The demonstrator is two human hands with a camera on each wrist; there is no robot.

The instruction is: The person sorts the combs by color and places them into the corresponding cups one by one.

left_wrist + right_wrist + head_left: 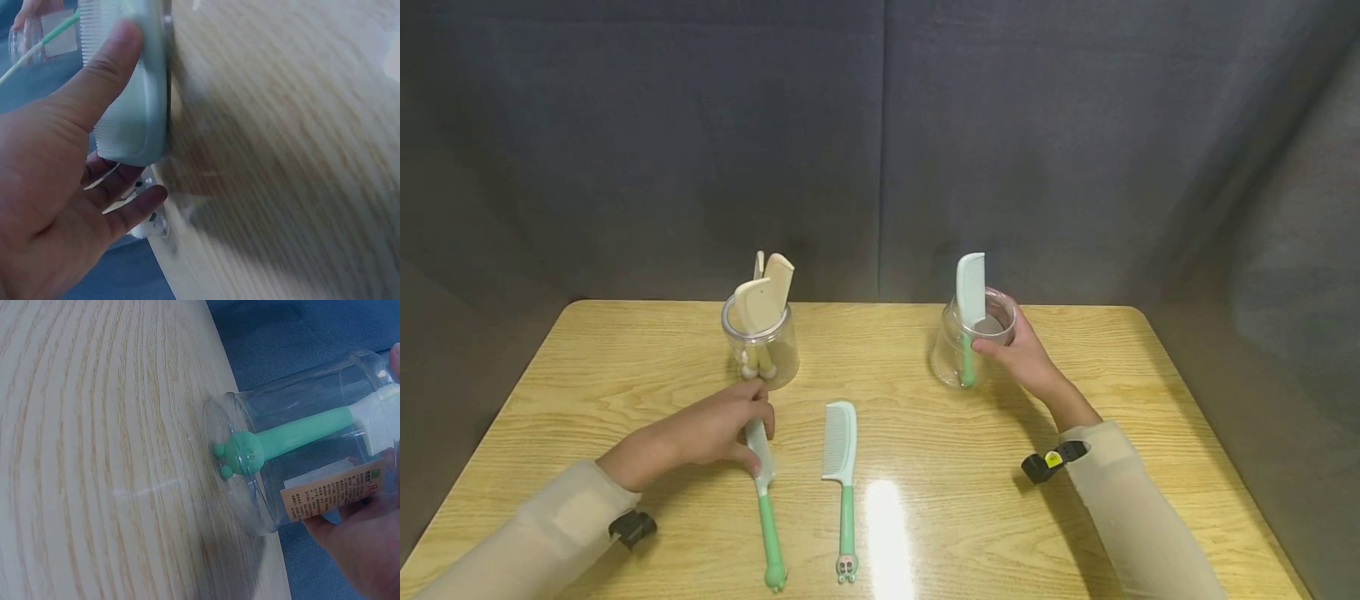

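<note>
My left hand [752, 433] pinches the pale toothed head of a mint comb [765, 500] that lies on the wooden table [625, 358], its green handle pointing toward me. In the left wrist view my thumb [106, 62] presses on that comb's head [134, 106] with the fingers under it. My right hand [1018, 358] grips a clear jar [951, 350] at the back right. A second mint comb [970, 292] stands in it, green handle [300, 430] down on the jar's [250, 500] bottom. A third mint comb [841, 450] lies flat between my hands.
A second clear jar [778, 358] holding beige combs [763, 300] stands just beyond my left hand. Dark fabric walls close the table's back and sides. A black band [1048, 462] sits on my right wrist, another [632, 527] on my left.
</note>
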